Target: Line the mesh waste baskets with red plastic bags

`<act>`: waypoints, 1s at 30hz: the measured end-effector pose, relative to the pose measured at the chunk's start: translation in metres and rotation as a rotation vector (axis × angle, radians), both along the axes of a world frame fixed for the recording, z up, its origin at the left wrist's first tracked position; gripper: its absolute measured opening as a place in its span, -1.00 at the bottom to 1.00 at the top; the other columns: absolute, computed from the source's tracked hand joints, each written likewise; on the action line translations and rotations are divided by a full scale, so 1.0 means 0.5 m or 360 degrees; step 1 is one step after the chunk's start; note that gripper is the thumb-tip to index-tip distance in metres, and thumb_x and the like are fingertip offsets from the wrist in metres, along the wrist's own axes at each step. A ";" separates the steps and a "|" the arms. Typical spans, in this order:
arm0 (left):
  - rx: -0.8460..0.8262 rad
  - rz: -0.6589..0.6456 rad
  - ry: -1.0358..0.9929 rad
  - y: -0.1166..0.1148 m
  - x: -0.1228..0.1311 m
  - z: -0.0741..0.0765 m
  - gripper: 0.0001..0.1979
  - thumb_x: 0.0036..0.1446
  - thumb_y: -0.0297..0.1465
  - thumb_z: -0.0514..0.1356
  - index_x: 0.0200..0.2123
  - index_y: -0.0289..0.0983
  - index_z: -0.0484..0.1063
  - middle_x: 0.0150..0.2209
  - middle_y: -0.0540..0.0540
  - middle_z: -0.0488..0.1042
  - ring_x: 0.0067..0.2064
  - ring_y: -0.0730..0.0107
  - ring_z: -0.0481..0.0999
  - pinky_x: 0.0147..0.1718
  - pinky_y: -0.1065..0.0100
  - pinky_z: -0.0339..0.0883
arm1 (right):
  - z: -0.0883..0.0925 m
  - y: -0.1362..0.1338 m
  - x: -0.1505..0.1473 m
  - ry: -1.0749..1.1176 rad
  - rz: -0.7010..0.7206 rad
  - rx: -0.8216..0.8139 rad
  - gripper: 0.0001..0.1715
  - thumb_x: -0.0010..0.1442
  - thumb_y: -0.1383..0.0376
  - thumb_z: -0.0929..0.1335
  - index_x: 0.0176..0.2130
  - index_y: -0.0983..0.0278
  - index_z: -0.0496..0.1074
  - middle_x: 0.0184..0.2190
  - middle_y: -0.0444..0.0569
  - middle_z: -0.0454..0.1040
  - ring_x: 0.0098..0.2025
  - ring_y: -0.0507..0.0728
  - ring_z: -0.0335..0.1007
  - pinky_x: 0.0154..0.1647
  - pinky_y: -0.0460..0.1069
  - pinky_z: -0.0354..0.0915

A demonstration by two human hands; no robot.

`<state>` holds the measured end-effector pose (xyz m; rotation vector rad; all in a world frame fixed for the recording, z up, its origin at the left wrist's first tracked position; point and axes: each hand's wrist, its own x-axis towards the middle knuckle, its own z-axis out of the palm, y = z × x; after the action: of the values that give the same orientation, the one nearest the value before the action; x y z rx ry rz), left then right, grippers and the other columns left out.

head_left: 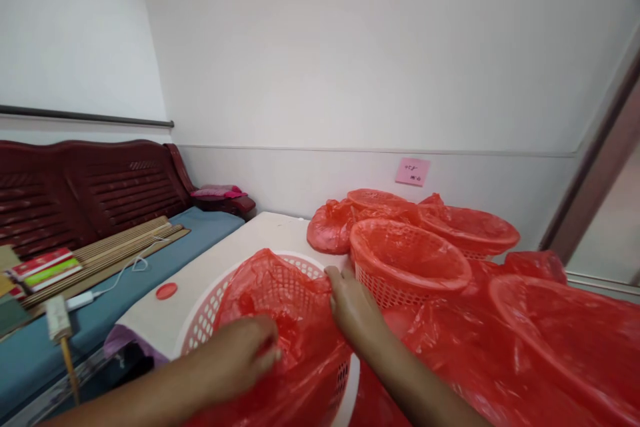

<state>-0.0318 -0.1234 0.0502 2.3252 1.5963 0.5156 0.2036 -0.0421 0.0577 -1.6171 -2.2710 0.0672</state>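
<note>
In the head view, my right hand grips the edge of a thin, translucent red plastic bag at the rim of a round, pale, perforated plastic basket. My left hand is blurred over the bag's middle, fingers bent; whether it grasps film, I cannot tell. The bag lies partly inside the basket, on the white tabletop, right of its left edge. Tugging hard could tear the film; a loosened right grip could let it slip inward; my right forearm could nudge the neighbouring red-lined, round lattice basket.
</note>
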 end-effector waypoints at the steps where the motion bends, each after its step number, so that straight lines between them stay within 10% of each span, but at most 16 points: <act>1: 0.0124 0.0055 0.0021 0.016 -0.013 0.027 -0.80 0.26 -0.24 0.09 -0.24 -0.22 0.43 -0.28 -0.07 0.49 -0.26 0.28 0.46 -0.21 0.17 0.36 | 0.000 0.000 -0.001 -0.0010 0.0006 0.0008 -0.52 0.16 0.51 0.15 0.03 0.26 0.31 -0.17 0.13 0.47 -0.22 0.24 0.50 -0.36 0.04 0.10; 6: 0.0467 0.0432 -0.0142 0.161 -0.085 0.096 -0.49 0.01 -0.06 0.25 -0.05 -0.26 0.41 -0.01 -0.25 0.41 0.08 -0.07 0.35 0.05 0.06 0.20 | 0.012 -0.002 -0.008 -0.0101 0.0034 0.0079 -0.62 0.20 0.44 0.17 -0.01 0.26 0.34 -0.18 0.10 0.50 -0.22 0.21 0.49 -0.28 0.03 0.12; 13: 0.0180 0.0476 -0.0433 0.306 -0.103 0.018 -0.64 0.11 -0.23 0.26 -0.61 -0.24 0.25 -0.57 0.11 0.25 -0.48 0.46 0.28 -0.40 0.36 0.18 | 0.031 0.043 -0.004 -0.0106 0.0005 0.0066 -0.72 0.35 0.22 0.18 -0.13 0.28 0.40 -0.15 0.13 0.54 -0.15 0.24 0.48 -0.28 0.02 0.12; 30: -0.0269 0.0802 -0.1230 0.341 -0.109 0.024 -0.66 0.26 -0.19 0.17 -0.48 -0.29 0.33 -0.60 0.16 0.24 -0.62 0.59 0.20 -0.58 0.45 0.17 | -0.012 0.180 0.001 0.0285 -0.0142 -0.0123 -0.67 0.28 0.30 0.20 -0.36 0.33 0.49 -0.33 0.09 0.58 -0.30 0.11 0.39 -0.28 -0.02 0.09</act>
<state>-0.0863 0.0471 0.0623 1.3090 1.6854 1.1563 0.2040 0.0481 0.0519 -1.6770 -2.0826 0.2688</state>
